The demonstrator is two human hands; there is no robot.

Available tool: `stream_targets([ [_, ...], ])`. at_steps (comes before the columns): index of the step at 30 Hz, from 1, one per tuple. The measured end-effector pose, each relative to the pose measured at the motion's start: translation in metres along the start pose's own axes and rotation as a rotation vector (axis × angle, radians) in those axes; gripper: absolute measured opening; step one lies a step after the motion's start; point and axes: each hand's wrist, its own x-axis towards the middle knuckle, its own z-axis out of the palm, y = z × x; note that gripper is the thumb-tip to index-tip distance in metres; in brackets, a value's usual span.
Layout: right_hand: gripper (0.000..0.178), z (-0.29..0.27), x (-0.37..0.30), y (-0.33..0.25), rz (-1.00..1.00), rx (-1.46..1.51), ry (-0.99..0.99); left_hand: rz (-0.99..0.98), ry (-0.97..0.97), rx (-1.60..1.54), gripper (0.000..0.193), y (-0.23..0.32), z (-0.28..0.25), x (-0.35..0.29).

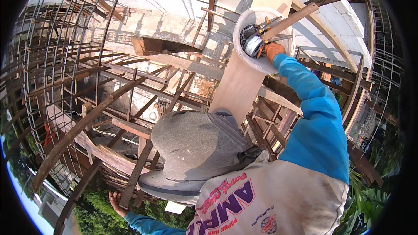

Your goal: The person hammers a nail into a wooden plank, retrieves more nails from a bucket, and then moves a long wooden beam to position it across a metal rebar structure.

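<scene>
One white bucket (261, 63) sits on a pale wooden plank (244, 82) that runs up the middle of the view. Inside it lie one roll of grey wire (253, 45), several tools with orange handles — too tangled to count — and one wooden handle (291, 19) that sticks out over the rim toward the upper right.

The right hand (273, 50), at the end of a long blue sleeve (315, 113), reaches up and away from the body with the arm nearly straight, and dips over the near rim of the bucket. Its fingers are among the tools beside the wire roll; whether they are closed on anything cannot be told.

The left hand (115, 201) is low at the bottom edge, its arm stretched out to the side. Its fingers are curled against the lower end of one dark wooden strut (135, 174) of the scaffold, and seem to grip it.

One grey cap (196, 152) fills the centre, above a white printed shirt (270, 200). At the left stands one curved cage of steel reinforcing bars (48, 61), and dark timber beams cross below it.
</scene>
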Motion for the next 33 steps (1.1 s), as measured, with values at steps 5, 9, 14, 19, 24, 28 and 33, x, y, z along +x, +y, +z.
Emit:
stream_targets([
  [5,0.019,0.02,0.003,0.01,-0.019,0.14,-0.145,0.021,0.026,-0.005,0.058,-0.005,0.002,-0.001],
  [9,0.022,0.008,-0.006,-0.002,0.006,0.136,-0.097,0.018,0.031,-0.016,0.057,-0.002,0.005,-0.002],
  [14,0.023,-0.009,-0.015,-0.009,0.163,0.3,-0.087,0.022,0.044,-0.02,0.056,0.001,0.009,-0.004],
  [19,0.023,0.032,0.008,-0.004,0.138,0.222,-0.031,0.023,0.03,-0.047,0.056,0.0,0.01,-0.003],
  [24,0.023,0.037,0.016,-0.014,0.15,0.213,-0.041,0.048,-0.032,-0.109,0.056,-0.006,0.002,0.0],
  [28,0.022,0.043,0.021,-0.014,0.12,0.106,0.049,0.068,-0.019,-0.125,0.056,-0.009,0.001,0.001],
  [33,0.022,0.016,0.007,-0.016,0.113,0.224,0.049,0.052,0.02,-0.073,0.056,-0.011,-0.004,0.007],
])
